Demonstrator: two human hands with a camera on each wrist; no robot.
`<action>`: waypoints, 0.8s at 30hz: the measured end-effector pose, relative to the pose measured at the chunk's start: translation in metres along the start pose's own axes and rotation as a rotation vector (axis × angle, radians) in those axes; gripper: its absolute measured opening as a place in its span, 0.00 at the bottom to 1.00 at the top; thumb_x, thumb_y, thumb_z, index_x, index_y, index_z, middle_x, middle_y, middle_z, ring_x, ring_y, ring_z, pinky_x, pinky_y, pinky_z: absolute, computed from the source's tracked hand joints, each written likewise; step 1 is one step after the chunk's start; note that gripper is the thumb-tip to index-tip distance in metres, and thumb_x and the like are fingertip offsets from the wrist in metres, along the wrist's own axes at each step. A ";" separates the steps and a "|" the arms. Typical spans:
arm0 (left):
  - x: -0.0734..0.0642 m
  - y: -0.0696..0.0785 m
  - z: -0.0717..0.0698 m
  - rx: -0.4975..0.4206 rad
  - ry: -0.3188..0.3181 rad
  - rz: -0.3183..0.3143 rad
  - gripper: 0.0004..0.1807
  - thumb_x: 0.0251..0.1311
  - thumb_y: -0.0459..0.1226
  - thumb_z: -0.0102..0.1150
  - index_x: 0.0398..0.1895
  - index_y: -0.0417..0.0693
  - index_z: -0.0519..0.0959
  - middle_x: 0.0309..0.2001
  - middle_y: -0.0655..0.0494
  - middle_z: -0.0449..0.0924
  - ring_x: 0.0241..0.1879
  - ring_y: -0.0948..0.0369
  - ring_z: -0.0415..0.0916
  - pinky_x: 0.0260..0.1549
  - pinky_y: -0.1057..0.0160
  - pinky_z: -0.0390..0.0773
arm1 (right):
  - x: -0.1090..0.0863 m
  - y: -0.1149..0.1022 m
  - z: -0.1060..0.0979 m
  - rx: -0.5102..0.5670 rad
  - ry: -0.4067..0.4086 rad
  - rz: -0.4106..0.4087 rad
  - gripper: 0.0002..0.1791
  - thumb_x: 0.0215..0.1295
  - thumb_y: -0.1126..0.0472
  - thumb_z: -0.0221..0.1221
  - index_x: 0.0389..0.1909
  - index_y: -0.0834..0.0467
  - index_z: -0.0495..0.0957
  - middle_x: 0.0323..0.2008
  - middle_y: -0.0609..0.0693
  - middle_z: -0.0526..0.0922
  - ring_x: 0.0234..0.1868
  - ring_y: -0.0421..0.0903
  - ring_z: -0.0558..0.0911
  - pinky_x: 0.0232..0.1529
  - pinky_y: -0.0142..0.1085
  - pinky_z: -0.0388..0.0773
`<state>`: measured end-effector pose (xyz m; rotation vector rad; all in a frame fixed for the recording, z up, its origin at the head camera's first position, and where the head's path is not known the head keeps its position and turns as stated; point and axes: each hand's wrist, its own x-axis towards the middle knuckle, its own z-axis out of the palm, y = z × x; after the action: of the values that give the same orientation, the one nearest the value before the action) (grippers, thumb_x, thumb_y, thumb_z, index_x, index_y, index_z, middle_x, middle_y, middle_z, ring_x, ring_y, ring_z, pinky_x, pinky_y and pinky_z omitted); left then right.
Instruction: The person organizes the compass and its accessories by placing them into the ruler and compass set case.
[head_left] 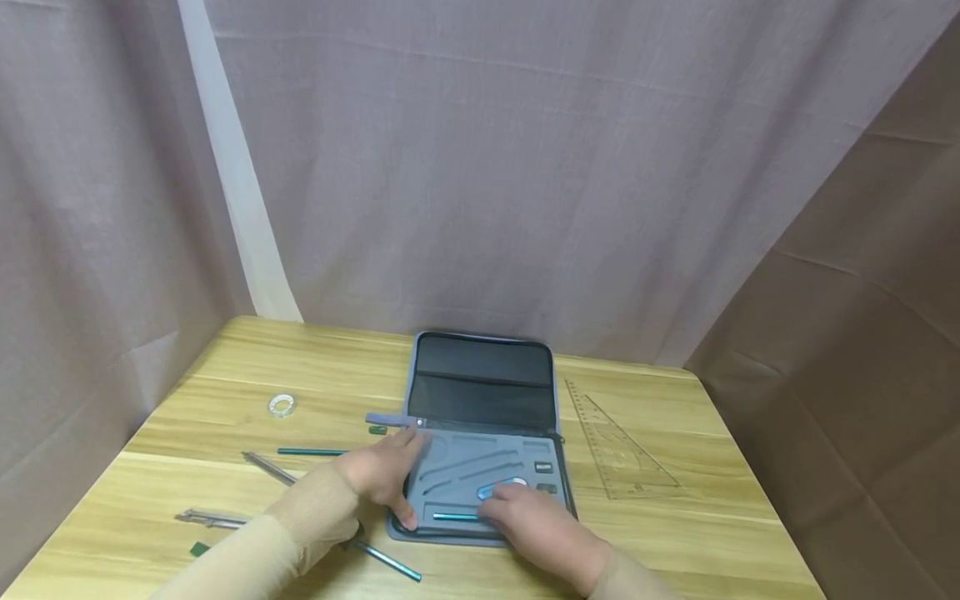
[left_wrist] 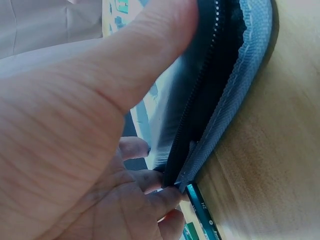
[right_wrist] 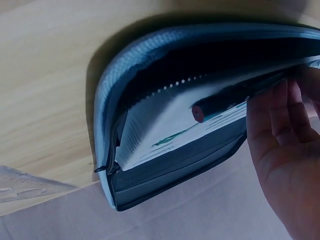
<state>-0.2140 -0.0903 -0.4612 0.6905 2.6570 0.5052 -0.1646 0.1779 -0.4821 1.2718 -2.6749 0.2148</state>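
Observation:
An unzipped blue-grey case [head_left: 486, 542] lies on the table, its dark lid [head_left: 483, 379] standing up behind a grey moulded tray [head_left: 480, 450]. My left hand [head_left: 386, 471] rests on the case's left edge, thumb by the front corner and fingers spread toward the back. Over the tray's front slot, my right hand [head_left: 536, 521] pinches a teal pencil [head_left: 455, 517]; its reddish end [right_wrist: 198, 114] sticks out in the right wrist view. A blue-and-white eraser [head_left: 495, 488] sits in the tray beside the right fingers, near two small sharpeners [head_left: 543, 467].
Left of the case lie a teal pencil [head_left: 311, 452], metal compasses [head_left: 270, 468], a clear ring [head_left: 281, 406] and a green block [head_left: 377, 430]. Another teal pencil [head_left: 390, 562] lies in front. A clear set square [head_left: 611, 454] lies to the right. Curtains surround the table.

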 end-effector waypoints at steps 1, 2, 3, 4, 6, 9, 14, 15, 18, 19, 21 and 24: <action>0.000 0.000 0.000 -0.002 0.003 0.003 0.68 0.25 0.54 0.80 0.73 0.39 0.54 0.72 0.33 0.47 0.70 0.39 0.49 0.67 0.43 0.56 | 0.000 0.000 0.000 0.002 0.004 -0.003 0.09 0.68 0.58 0.56 0.43 0.45 0.83 0.36 0.37 0.78 0.38 0.36 0.79 0.36 0.30 0.78; 0.000 0.000 0.000 -0.003 0.004 0.005 0.68 0.25 0.54 0.81 0.73 0.39 0.54 0.72 0.33 0.47 0.70 0.39 0.48 0.67 0.43 0.55 | 0.001 0.000 0.001 0.007 0.004 -0.006 0.09 0.68 0.58 0.56 0.43 0.45 0.83 0.36 0.37 0.78 0.38 0.36 0.78 0.37 0.30 0.78; 0.000 -0.001 0.000 -0.004 0.008 0.008 0.68 0.25 0.53 0.81 0.73 0.39 0.54 0.72 0.32 0.47 0.70 0.39 0.49 0.67 0.43 0.55 | 0.001 0.000 0.001 0.010 0.002 -0.008 0.09 0.68 0.58 0.56 0.43 0.44 0.83 0.36 0.37 0.77 0.38 0.35 0.78 0.36 0.29 0.78; 0.000 -0.001 0.000 -0.004 0.008 0.010 0.68 0.25 0.53 0.81 0.73 0.39 0.54 0.72 0.32 0.47 0.70 0.39 0.48 0.67 0.43 0.55 | 0.002 0.000 0.002 0.013 0.000 -0.008 0.10 0.68 0.58 0.56 0.43 0.44 0.84 0.35 0.36 0.77 0.37 0.35 0.78 0.35 0.28 0.78; 0.000 -0.001 0.000 -0.006 0.005 0.009 0.68 0.25 0.53 0.81 0.73 0.39 0.53 0.72 0.32 0.47 0.71 0.39 0.48 0.67 0.43 0.55 | 0.004 0.000 0.003 0.016 -0.009 -0.013 0.10 0.68 0.58 0.56 0.44 0.44 0.84 0.34 0.36 0.76 0.35 0.33 0.76 0.34 0.26 0.76; -0.001 0.000 -0.001 -0.003 0.000 0.004 0.68 0.26 0.54 0.80 0.73 0.40 0.53 0.73 0.33 0.47 0.71 0.39 0.48 0.67 0.43 0.54 | 0.005 0.000 0.005 0.010 -0.008 -0.030 0.10 0.67 0.58 0.57 0.44 0.44 0.84 0.32 0.35 0.74 0.32 0.31 0.73 0.31 0.24 0.74; -0.001 0.002 -0.003 -0.002 -0.006 0.000 0.68 0.26 0.53 0.80 0.73 0.39 0.53 0.73 0.34 0.48 0.71 0.40 0.48 0.67 0.44 0.55 | 0.007 -0.002 0.004 -0.002 0.003 -0.072 0.11 0.65 0.59 0.59 0.45 0.44 0.85 0.30 0.36 0.74 0.30 0.30 0.71 0.30 0.23 0.73; -0.001 0.002 -0.003 0.000 -0.007 -0.002 0.68 0.26 0.53 0.80 0.73 0.39 0.53 0.73 0.34 0.48 0.71 0.40 0.48 0.67 0.44 0.55 | 0.006 -0.002 0.004 0.002 -0.001 -0.077 0.12 0.65 0.59 0.59 0.46 0.44 0.85 0.30 0.36 0.74 0.30 0.30 0.71 0.31 0.23 0.73; 0.000 0.001 -0.001 0.005 -0.012 -0.006 0.68 0.26 0.54 0.80 0.73 0.40 0.53 0.73 0.35 0.48 0.71 0.41 0.48 0.67 0.44 0.56 | 0.005 -0.003 0.004 0.004 -0.011 -0.087 0.14 0.65 0.60 0.58 0.48 0.45 0.84 0.31 0.36 0.75 0.30 0.30 0.71 0.32 0.23 0.73; 0.000 0.001 -0.001 0.008 -0.013 -0.007 0.68 0.26 0.54 0.80 0.73 0.40 0.53 0.73 0.35 0.47 0.71 0.41 0.48 0.67 0.44 0.56 | 0.005 -0.004 0.004 0.007 -0.014 -0.088 0.14 0.66 0.61 0.58 0.49 0.45 0.83 0.32 0.37 0.75 0.31 0.30 0.71 0.33 0.23 0.74; 0.000 0.000 0.000 0.007 -0.009 -0.003 0.68 0.26 0.55 0.80 0.73 0.40 0.53 0.73 0.35 0.48 0.71 0.41 0.49 0.67 0.44 0.56 | 0.005 -0.004 0.005 0.011 -0.014 -0.084 0.14 0.66 0.61 0.57 0.50 0.45 0.83 0.32 0.37 0.75 0.32 0.30 0.71 0.35 0.24 0.74; 0.000 -0.001 0.000 -0.001 -0.003 0.003 0.68 0.25 0.54 0.80 0.73 0.39 0.54 0.73 0.34 0.48 0.71 0.40 0.48 0.67 0.44 0.56 | 0.004 -0.004 0.006 0.008 -0.011 -0.083 0.15 0.67 0.61 0.56 0.50 0.45 0.83 0.33 0.37 0.75 0.33 0.31 0.72 0.37 0.26 0.75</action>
<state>-0.2143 -0.0910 -0.4612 0.6950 2.6532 0.5063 -0.1643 0.1708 -0.4864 1.3864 -2.6263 0.2080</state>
